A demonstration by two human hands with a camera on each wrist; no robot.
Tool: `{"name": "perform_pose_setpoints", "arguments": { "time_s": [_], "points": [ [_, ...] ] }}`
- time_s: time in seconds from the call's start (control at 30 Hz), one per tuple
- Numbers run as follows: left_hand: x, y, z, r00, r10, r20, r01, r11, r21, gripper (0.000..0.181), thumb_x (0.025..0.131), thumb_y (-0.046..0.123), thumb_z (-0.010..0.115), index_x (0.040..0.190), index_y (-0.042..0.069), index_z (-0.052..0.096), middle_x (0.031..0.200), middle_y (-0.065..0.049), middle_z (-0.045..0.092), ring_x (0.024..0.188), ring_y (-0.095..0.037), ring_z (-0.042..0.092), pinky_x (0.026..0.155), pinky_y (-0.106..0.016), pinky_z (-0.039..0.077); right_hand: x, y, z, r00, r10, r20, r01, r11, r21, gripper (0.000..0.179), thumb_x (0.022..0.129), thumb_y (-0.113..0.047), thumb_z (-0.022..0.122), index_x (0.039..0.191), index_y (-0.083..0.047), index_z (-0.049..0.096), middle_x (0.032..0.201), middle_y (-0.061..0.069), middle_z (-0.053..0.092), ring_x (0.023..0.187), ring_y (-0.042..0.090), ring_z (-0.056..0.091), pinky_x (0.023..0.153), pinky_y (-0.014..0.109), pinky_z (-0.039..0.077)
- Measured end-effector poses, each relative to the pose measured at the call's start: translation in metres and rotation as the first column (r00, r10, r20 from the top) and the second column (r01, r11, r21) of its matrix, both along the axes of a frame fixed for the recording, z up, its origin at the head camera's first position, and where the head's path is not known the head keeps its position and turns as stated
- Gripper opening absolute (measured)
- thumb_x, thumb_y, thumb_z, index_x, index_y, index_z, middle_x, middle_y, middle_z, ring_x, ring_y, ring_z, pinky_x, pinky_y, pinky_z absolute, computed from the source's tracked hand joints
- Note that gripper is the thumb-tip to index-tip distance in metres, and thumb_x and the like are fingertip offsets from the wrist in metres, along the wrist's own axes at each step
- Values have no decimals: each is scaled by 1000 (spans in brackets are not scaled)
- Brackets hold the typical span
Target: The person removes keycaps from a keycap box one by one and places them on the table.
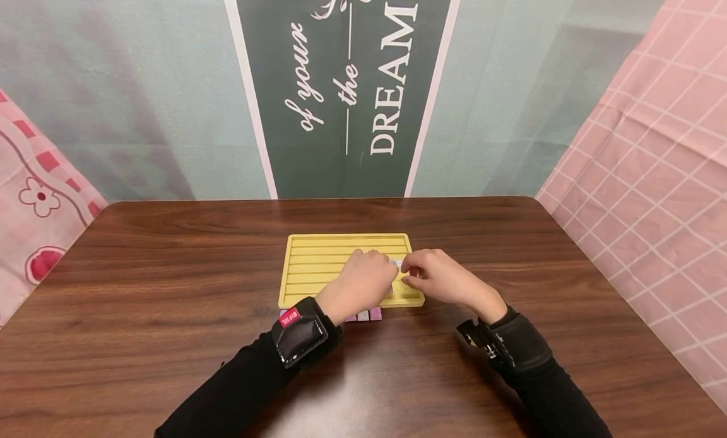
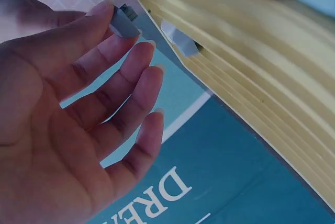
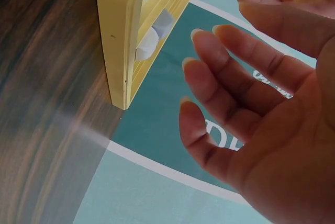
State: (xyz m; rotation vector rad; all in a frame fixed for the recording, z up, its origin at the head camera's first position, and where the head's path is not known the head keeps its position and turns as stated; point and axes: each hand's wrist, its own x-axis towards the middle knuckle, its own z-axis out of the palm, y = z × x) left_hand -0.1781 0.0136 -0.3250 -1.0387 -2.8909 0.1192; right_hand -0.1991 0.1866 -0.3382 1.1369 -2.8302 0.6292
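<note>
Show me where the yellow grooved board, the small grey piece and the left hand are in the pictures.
yellow grooved board (image 1: 318, 261): head view, on bare grooves at its left part.
small grey piece (image 2: 123, 23): left wrist view, on its flat side at the fingertips.
left hand (image 1: 363, 280): head view, on the back of the hand.

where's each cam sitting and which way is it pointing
Head: worn on the head, looks forward and down at the table, yellow board, both hands and black sleeves.
Left wrist: on the left wrist, looks along the palm; left hand pinches a grey piece beside the board.
Right wrist: on the right wrist, looks past the right hand at the board's edge.
Shared: all three show the board; both wrist views show the banner.
</note>
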Motion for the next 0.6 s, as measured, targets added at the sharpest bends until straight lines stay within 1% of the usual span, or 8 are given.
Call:
{"name": "perform_pose_setpoints", "arguments": {
  "time_s": [0.17, 0.33, 0.47, 0.6],
  "points": [
    [9, 0, -9, 999, -27, -21, 27, 1000, 10, 10, 84, 24, 65, 85, 15, 66, 86, -2, 62, 74, -17, 56, 59, -31, 41, -1, 2, -1, 1000, 8, 11, -8, 1000, 6, 4, 81, -5, 64, 80, -8, 61, 67, -8, 49, 61, 12, 48, 57, 24, 39],
    [17, 1, -17, 998, -51, -47, 52, 998, 17, 11, 81, 28, 67, 81, 16, 67, 84, -2, 60, 75, -17, 55, 58, -31, 40, -2, 6, -1, 998, 12, 55, -12, 1000, 8, 5, 82, -4, 62, 80, -8, 62, 68, -7, 50, 60, 6, 43, 55, 24, 38],
    [21, 4, -20, 998, -52, -28, 52, 999, 10, 10, 80, 27, 68, 80, 18, 67, 80, -1, 58, 75, -16, 54, 58, -30, 39, -3, 8, -3, 996, 7, 84, -7, 1000, 8, 7, 82, -2, 62, 80, -9, 62, 68, -6, 50, 59, 6, 42, 54, 23, 38],
    [23, 7, -23, 999, -47, -13, 47, 999, 0, 8, 80, 25, 67, 82, 18, 67, 84, -1, 58, 78, -17, 55, 61, -32, 40, -3, 9, -5, 996, 3, 87, -3, 1000, 7, 8, 81, -2, 62, 80, -9, 62, 68, -6, 50, 59, 6, 42, 54, 23, 38]
  ]
}}
